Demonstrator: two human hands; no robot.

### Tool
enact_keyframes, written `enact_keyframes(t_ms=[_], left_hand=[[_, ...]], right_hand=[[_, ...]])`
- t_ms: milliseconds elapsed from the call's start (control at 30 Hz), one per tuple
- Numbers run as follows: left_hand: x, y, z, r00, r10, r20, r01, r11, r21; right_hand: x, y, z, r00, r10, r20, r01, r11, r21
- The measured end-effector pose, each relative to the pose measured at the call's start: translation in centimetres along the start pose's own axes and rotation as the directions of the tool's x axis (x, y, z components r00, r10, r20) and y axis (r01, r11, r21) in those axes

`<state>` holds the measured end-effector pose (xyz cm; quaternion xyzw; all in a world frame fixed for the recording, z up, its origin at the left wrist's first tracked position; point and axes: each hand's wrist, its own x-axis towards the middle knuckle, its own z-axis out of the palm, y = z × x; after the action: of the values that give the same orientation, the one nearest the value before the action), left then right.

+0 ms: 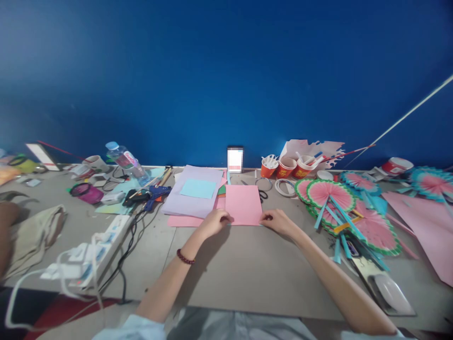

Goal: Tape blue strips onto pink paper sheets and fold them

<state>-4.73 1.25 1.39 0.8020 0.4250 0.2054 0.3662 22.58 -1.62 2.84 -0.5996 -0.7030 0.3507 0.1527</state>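
A pink paper square (243,203) lies on the grey table in front of me. My left hand (216,222) pinches its lower left corner, fingers curled together. At the lower right corner, my right hand (276,221) holds the same sheet between thumb and fingers. Just left of the square, a light blue sheet (198,188) rests on larger lilac paper (177,200), with more pink paper beneath. Black scissors (263,194) show partly beside the square's right edge.
Red paper cups (286,167) stand by the blue wall, near a phone (235,159). Pleated paper fans (331,196) and a mouse (389,293) lie right. Left are a glue gun (155,196), a bottle (127,160) and a power strip (106,248) with cables.
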Motion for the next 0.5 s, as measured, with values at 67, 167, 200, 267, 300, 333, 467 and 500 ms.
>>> enact_keyframes(t_ms=[67, 167, 200, 267, 300, 333, 467, 500], left_hand=[[0.1, 0.0, 0.0, 1.0, 0.004, 0.007, -0.005, 1.0, 0.009], [0.0, 0.2, -0.1, 1.0, 0.002, 0.014, -0.002, 1.0, 0.014], [-0.1, 0.3, -0.1, 1.0, 0.007, 0.017, -0.007, 1.0, 0.015], [-0.2, 0.6, -0.2, 0.999, 0.03, 0.023, -0.031, 0.999, 0.024], [-0.3, 0.8, -0.2, 0.999, 0.043, 0.023, -0.044, 0.999, 0.03], [-0.4, 0.9, -0.3, 0.998, 0.054, 0.023, -0.055, 0.998, 0.034], [-0.7, 1.2, -0.1, 0.997, 0.079, 0.01, -0.079, 0.995, 0.062], [-0.8, 1.2, -0.1, 0.996, 0.086, 0.007, -0.086, 0.994, 0.074]], right_hand=[[0.0, -0.2, -0.1, 1.0, 0.013, 0.003, -0.013, 1.0, -0.001], [-0.1, -0.4, -0.2, 1.0, 0.021, 0.003, -0.021, 1.0, -0.002], [-0.2, -0.4, -0.2, 1.0, 0.018, 0.0, -0.018, 1.0, -0.004], [-0.2, -0.4, -0.1, 1.0, 0.003, -0.013, -0.003, 1.0, -0.001], [-0.2, -0.3, -0.1, 1.0, -0.003, -0.02, 0.004, 1.0, 0.005], [-0.2, -0.2, 0.0, 1.0, -0.007, -0.024, 0.007, 1.0, 0.01], [-0.2, 0.2, 0.3, 0.999, -0.001, -0.034, 0.001, 1.0, 0.003], [-0.2, 0.2, 0.3, 0.999, -0.003, -0.036, 0.003, 1.0, -0.002]])
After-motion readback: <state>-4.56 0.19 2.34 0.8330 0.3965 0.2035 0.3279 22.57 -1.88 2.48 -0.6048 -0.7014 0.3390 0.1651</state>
